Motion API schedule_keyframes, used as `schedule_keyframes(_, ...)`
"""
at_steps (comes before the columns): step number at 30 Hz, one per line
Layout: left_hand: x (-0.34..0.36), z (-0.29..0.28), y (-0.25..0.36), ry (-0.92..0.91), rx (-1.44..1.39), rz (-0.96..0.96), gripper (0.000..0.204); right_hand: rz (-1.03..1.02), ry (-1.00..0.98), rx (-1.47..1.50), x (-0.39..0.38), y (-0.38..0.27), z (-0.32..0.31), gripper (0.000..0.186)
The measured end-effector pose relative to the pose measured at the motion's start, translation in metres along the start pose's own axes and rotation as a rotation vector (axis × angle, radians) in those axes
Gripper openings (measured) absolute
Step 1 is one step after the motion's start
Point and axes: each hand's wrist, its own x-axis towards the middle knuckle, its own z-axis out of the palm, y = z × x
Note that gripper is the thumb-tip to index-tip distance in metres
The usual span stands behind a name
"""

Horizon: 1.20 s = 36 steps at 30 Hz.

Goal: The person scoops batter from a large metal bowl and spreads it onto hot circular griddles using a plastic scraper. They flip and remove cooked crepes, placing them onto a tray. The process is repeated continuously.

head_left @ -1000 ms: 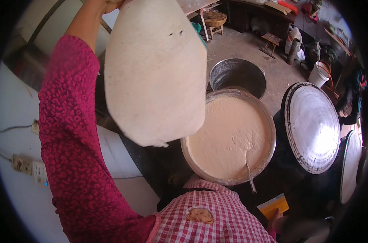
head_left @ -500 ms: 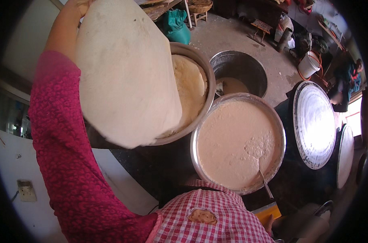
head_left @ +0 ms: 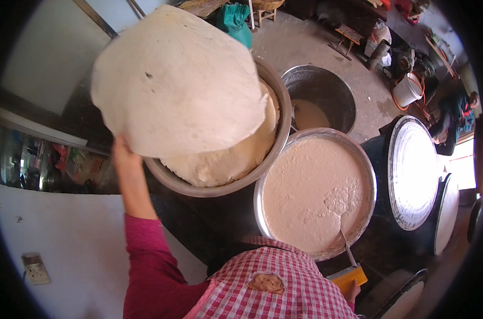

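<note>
A large, thin, pale pancake [head_left: 183,80] hangs over a wide metal basin [head_left: 223,190] on the left. My left hand [head_left: 125,154] is closed on its lower edge, the fingertips hidden behind the sheet. More stacked pancakes [head_left: 220,167] lie inside that basin, partly covered by the raised one. At the lower right, beside my checked apron, my right hand [head_left: 353,291] is closed round a flat tool with a yellow-orange block [head_left: 349,277], which looks like a scraper. Most of that hand is hidden.
A basin of beige batter [head_left: 310,191] stands in front of me, a ladle handle [head_left: 349,247] leaning on its rim. Behind it is a deep metal pot [head_left: 337,95]. Round griddles [head_left: 414,173] stand at right, near another person [head_left: 459,117]. A green bag [head_left: 236,24] sits far back.
My left hand has come down and nearer from the upper left, now gripping the pancake's lower left edge. The pancake has swung flatter over the basin. My right hand stays low with its tool.
</note>
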Motion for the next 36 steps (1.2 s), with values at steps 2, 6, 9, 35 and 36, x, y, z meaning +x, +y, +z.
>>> schedule_keyframes(2,0.006,-0.048,-0.062,0.085,-0.131,-0.155,0.033,-0.006,-0.042,0.029,-0.001,-0.006,0.001,0.042)
schedule_keyframes(6,0.021,-0.116,-0.152,0.253,-0.137,-0.311,0.035,-0.008,-0.026,-0.028,-0.007,-0.022,0.005,0.041)
schedule_keyframes(9,0.031,-0.154,-0.186,0.216,-0.092,-0.354,0.034,-0.021,-0.022,-0.057,-0.019,-0.034,0.010,0.039)
schedule_keyframes(35,0.143,-0.249,-0.218,0.077,0.148,-0.265,0.034,-0.023,0.059,-0.139,-0.038,-0.035,0.008,0.033)
schedule_keyframes(36,0.151,-0.245,-0.212,0.164,0.205,-0.260,0.033,-0.041,0.064,-0.161,-0.039,-0.036,0.005,0.032)
